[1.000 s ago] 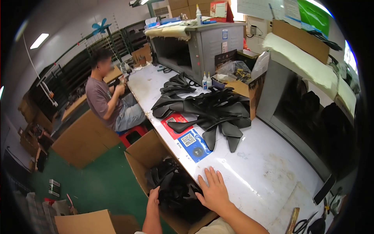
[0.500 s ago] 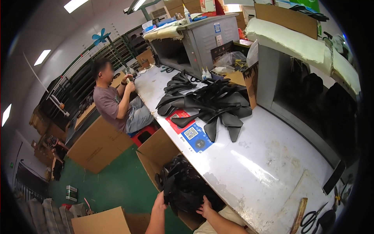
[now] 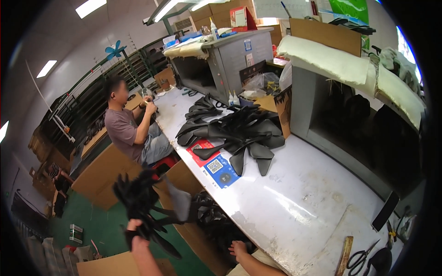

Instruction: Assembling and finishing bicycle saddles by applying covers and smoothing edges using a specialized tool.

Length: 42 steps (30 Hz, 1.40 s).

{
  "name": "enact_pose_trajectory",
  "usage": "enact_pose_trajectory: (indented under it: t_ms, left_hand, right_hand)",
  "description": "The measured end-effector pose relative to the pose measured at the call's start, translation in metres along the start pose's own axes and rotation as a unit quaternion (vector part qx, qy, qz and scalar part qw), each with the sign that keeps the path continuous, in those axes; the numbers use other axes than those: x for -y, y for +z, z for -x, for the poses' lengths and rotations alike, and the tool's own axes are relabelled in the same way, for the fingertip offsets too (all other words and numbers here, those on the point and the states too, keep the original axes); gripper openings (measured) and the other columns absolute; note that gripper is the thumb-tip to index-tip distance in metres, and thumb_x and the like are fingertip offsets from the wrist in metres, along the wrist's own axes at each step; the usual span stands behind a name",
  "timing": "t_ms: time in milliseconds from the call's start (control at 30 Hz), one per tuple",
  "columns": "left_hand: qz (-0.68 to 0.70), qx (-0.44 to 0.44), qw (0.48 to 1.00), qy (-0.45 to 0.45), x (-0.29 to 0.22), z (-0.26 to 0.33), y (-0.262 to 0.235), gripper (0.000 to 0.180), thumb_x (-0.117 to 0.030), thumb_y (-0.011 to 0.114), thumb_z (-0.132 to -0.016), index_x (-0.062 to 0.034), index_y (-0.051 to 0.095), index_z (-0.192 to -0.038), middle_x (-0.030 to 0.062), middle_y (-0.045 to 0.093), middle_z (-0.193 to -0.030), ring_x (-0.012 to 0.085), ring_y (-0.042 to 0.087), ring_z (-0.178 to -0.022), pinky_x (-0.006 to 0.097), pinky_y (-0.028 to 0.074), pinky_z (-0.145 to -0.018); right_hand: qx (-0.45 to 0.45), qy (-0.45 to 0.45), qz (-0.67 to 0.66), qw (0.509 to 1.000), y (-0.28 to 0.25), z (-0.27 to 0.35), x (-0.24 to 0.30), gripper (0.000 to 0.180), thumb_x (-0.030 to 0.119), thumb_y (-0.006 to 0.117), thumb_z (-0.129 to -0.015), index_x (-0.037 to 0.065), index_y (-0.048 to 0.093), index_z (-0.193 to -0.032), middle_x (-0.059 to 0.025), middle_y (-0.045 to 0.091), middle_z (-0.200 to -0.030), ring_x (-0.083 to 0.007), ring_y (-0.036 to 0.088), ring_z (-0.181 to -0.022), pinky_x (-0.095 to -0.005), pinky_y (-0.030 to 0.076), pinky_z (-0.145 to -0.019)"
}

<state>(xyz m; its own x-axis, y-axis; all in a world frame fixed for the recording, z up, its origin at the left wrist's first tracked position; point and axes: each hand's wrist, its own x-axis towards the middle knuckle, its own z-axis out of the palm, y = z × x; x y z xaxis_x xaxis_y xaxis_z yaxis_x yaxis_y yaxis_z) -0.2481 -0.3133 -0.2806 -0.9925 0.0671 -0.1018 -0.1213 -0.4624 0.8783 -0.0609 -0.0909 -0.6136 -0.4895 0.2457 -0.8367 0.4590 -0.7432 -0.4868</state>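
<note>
My left hand (image 3: 133, 228) is shut on a bundle of black pointed cut pieces (image 3: 142, 202), lifted up beside the open cardboard box (image 3: 177, 177) that stands against the table's front edge. More black pieces (image 3: 214, 221) fill that box. My right hand (image 3: 239, 249) rests low by the box's near side at the table edge, fingers spread, holding nothing that I can see. A large heap of the same black pieces (image 3: 237, 133) lies on the white worktable (image 3: 294, 202).
A seated person (image 3: 131, 131) works at the table's far left end. A red card and a blue card (image 3: 218, 168) lie by the heap. Scissors (image 3: 361, 260) and a wooden ruler (image 3: 343, 257) lie at the near right. Cardboard boxes (image 3: 103, 177) stand on the green floor.
My left hand has come up out of the box with a bundle of black pieces. My right hand has slid down from the box's contents to its near side.
</note>
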Motion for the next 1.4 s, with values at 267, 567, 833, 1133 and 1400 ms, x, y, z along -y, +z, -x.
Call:
enact_pose_trajectory:
  t_ms: [267, 567, 833, 1133, 1400]
  left_hand:
    - [0.037, 0.198, 0.977, -0.063, -0.07, -0.038, 0.166, 0.043, -0.032, 0.064, -0.079, -0.0003, 0.061, -0.108, 0.0128, 0.065, -0.094, 0.0302, 0.065, -0.084, 0.041, 0.055, -0.076]
    - [-0.306, 0.225, 0.917, 0.122, 0.128, -0.138, 0.28, 0.065, -0.043, 0.079, -0.085, 0.0035, 0.06, -0.126, 0.0172, 0.068, -0.123, 0.0299, 0.065, -0.112, 0.038, 0.048, -0.099]
    - [-0.283, 0.17, 0.926, 0.185, 0.134, -0.103, 0.192, 0.058, -0.025, 0.071, -0.096, 0.0055, 0.052, -0.141, 0.0196, 0.059, -0.139, 0.0267, 0.059, -0.126, 0.036, 0.048, -0.104]
    - [-0.146, -0.228, 0.892, -0.363, 0.434, -0.03, -0.158, 0.041, -0.028, 0.072, -0.083, -0.0025, 0.069, -0.115, 0.0105, 0.07, -0.098, 0.024, 0.067, -0.086, 0.039, 0.055, -0.074]
    - [-0.109, -0.161, 0.803, -0.564, 0.543, 0.068, -0.215, 0.096, -0.066, 0.073, -0.081, 0.0015, 0.051, -0.146, 0.0148, 0.059, -0.144, 0.0307, 0.055, -0.132, 0.045, 0.041, -0.111]
  right_hand:
    - [-0.012, -0.05, 0.006, 0.999, -0.009, 0.007, 0.004, 0.026, 0.026, 0.062, -0.099, 0.007, 0.064, -0.116, -0.0081, 0.069, -0.1, -0.0205, 0.072, -0.079, -0.0328, 0.053, -0.056]
    - [0.04, -0.072, -0.003, 0.997, -0.002, 0.015, 0.007, 0.026, 0.027, 0.063, -0.1, 0.01, 0.061, -0.119, -0.0072, 0.07, -0.099, -0.0212, 0.073, -0.08, -0.0324, 0.053, -0.057]
    - [-0.015, -0.145, -0.014, 0.989, -0.022, 0.037, 0.024, 0.022, 0.014, 0.057, -0.101, 0.004, 0.062, -0.12, -0.0111, 0.071, -0.104, -0.0207, 0.072, -0.083, -0.0307, 0.053, -0.062]
    - [-0.084, -0.271, 0.11, 0.952, -0.057, 0.075, 0.033, 0.027, 0.018, 0.058, -0.105, -0.001, 0.065, -0.122, -0.0109, 0.071, -0.115, -0.0198, 0.07, -0.098, -0.0314, 0.054, -0.087]
    - [-0.067, -0.274, 0.217, 0.935, -0.029, 0.085, 0.039, 0.04, 0.01, 0.064, -0.1, 0.003, 0.054, -0.138, -0.0117, 0.066, -0.117, -0.0168, 0.063, -0.11, -0.0302, 0.052, -0.094]
